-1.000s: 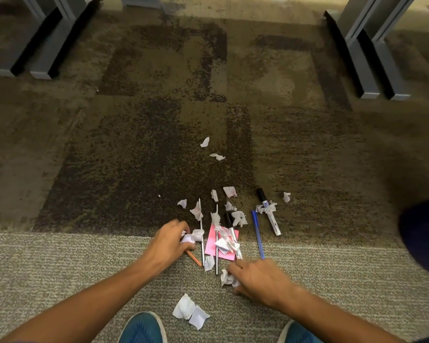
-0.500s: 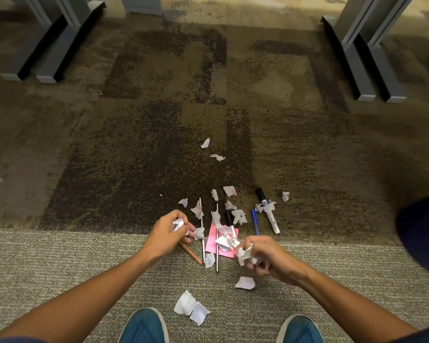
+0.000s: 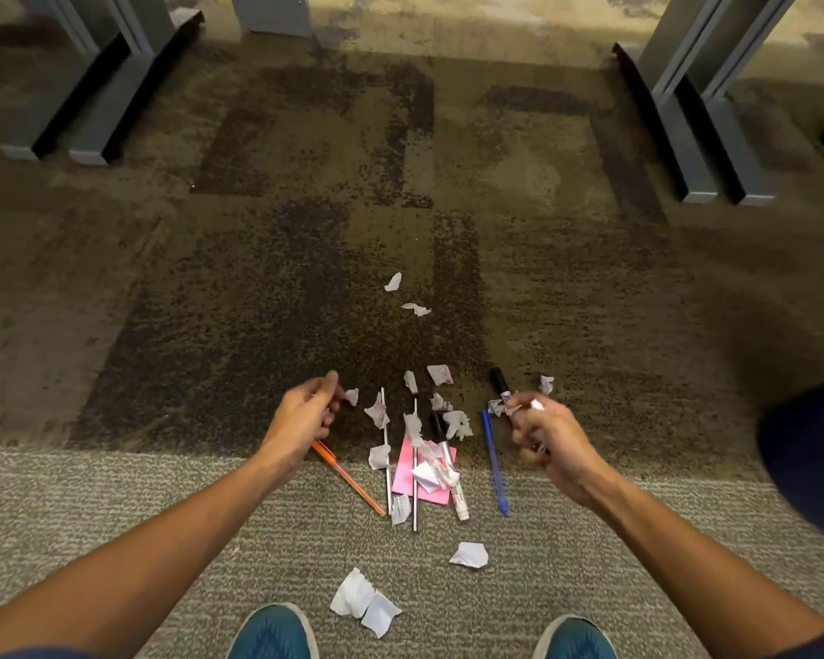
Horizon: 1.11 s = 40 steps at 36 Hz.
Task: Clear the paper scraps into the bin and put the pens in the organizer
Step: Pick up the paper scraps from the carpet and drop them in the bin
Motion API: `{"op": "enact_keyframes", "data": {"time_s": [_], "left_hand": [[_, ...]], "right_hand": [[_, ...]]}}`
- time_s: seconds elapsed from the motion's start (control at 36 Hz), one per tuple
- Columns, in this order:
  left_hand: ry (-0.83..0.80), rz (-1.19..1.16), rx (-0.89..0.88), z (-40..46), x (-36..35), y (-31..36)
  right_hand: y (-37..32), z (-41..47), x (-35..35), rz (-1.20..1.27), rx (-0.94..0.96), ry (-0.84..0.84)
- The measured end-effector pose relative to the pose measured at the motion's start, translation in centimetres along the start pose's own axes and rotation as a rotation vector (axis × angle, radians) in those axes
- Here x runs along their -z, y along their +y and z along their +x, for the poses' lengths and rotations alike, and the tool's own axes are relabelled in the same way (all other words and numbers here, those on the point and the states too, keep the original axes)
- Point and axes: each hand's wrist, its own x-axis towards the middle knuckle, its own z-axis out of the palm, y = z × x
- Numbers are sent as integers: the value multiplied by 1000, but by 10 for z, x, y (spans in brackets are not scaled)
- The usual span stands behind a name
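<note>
**Ana:** Head view has the paper scraps [image 3: 412, 423] scattered on the carpet [image 3: 210, 302] among the pens: an orange pen [image 3: 353, 482], a blue pen [image 3: 494, 461], two markers [image 3: 448, 463] and two thin sticks over a pink note [image 3: 429, 468]. More scraps lie near the shoes [image 3: 277, 632], and two sit farther out.

**Ben:** And the hands?

**Ana:** Right hand [image 3: 550, 439] is curled round a wad of white scraps, just above the second marker [image 3: 499, 380]. Left hand [image 3: 305, 416] hovers with fingers curled beside a small scrap; whether it already holds paper I cannot tell.

**Ben:** Bin or organizer?

**Ana:** Neither is in view, only grey desk feet [image 3: 714, 149] at the far corners.

**Ben:** So how would you gather well?

**Ana:** I'd pinch scraps off the top first, lifting them clear of the pens so nothing rolls, keep the wad packed tight, and sweep in the far strays before standing. Pens come after, probably bunched side by side.
</note>
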Motion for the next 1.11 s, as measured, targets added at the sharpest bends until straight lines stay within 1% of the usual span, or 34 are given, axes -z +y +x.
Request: {"op": "enact_keyframes", "data": {"time_s": [0.11, 0.17, 0.25, 0.31, 0.39, 0.5, 0.56, 0.61, 0.75, 0.83, 0.97, 1.03, 1.11], "left_hand": [[66, 125, -10, 6, -1, -1], [92, 224, -43, 7, -2, -3], [104, 296, -85, 10, -5, -5], [87, 321, -90, 12, -6, -5], [50, 422, -119, 16, -5, -8], [4, 530, -171, 22, -6, -15], [6, 622, -202, 24, -7, -18], [21, 690, -236, 24, -8, -19], [29, 758, -256, 23, -9, -17], [29, 783, -246, 21, -10, -15], [37, 747, -225, 14, -10, -10], [28, 706, -200, 11, -10, -8], [2, 649, -150, 7, -10, -6]], "right_hand": [[-8, 12, 13, -63, 79, 145], [-11, 16, 17, -209, 114, 211], [-10, 23, 21, -531, 167, 282], [-7, 27, 22, -708, 189, 260], [-2, 33, 24, -914, 243, 216], [8, 41, 28, -1062, 299, 174], [12, 43, 30, -1087, 287, 140], [16, 43, 32, -1086, 305, 142], [18, 38, 31, -1063, 359, 164], [16, 36, 31, -1050, 301, 176], [14, 35, 32, -867, 138, 203], [11, 37, 36, -780, 112, 209], [6, 39, 40, -714, 116, 224]]}}
